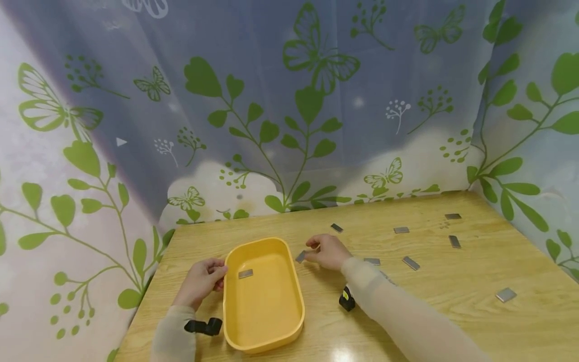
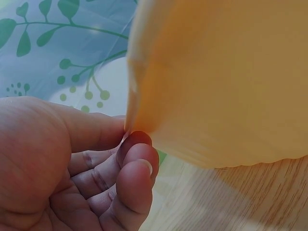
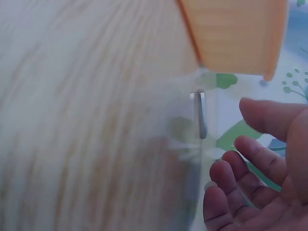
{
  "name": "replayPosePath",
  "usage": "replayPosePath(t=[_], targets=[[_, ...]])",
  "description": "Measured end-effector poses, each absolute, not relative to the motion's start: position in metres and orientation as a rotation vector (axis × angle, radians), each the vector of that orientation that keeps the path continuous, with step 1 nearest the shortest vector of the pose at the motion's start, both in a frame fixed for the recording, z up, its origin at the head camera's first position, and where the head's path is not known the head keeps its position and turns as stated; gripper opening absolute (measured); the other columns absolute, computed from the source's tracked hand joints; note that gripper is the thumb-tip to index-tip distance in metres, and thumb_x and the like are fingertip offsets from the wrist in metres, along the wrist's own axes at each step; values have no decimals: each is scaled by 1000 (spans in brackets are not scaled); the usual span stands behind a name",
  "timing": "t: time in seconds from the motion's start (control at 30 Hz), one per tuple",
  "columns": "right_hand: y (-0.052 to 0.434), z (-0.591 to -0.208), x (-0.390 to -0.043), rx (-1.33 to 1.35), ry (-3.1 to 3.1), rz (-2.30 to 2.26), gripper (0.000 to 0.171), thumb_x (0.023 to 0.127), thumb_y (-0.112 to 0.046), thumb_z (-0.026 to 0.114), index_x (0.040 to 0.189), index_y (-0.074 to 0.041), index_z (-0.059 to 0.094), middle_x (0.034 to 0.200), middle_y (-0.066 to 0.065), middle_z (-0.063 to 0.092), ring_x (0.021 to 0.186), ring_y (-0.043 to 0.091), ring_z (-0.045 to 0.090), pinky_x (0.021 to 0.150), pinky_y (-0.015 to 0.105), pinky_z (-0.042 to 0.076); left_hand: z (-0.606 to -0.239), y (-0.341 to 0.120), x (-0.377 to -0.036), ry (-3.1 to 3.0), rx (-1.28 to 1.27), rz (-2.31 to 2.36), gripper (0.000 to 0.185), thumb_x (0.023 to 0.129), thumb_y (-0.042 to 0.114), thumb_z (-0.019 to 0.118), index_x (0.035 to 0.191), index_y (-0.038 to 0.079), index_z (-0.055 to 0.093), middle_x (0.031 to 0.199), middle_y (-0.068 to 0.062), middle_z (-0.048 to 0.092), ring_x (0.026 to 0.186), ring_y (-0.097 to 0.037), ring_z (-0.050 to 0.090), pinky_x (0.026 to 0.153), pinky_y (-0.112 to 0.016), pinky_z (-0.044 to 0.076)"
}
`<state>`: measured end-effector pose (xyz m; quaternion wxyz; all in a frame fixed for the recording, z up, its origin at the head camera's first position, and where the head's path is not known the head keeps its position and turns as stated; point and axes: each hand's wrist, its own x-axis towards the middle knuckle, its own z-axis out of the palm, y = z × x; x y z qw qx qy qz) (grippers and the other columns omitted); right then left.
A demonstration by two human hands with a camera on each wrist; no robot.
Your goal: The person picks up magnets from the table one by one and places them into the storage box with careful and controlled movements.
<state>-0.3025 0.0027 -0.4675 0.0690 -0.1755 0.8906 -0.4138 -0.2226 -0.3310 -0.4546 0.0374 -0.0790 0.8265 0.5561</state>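
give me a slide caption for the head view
Left hand steadies a yellow tray holding one metal plate; right hand pinches another.

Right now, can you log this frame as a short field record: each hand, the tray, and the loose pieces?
left hand: grips the left rim of the yellow tray
right hand: fingertips at a small grey metal plate just right of the tray; grasp unclear
tray contents: one grey plate
wooden table: more grey plates scattered to the right
backdrop: leaf and butterfly print curtain
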Motion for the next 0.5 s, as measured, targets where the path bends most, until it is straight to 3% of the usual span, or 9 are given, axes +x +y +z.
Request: replayPosePath(t=[0.5], targets=[[-10, -478, -307, -560, 2789, -1021, 53, 77, -33, 81, 119, -4, 65, 111, 6, 64, 106, 24, 58, 94, 38, 46, -456, -331, -223, 2553, -231, 1701, 27, 97, 8, 57, 120, -6, 58, 87, -14, 62, 66, -20, 57, 59, -30, 52]])
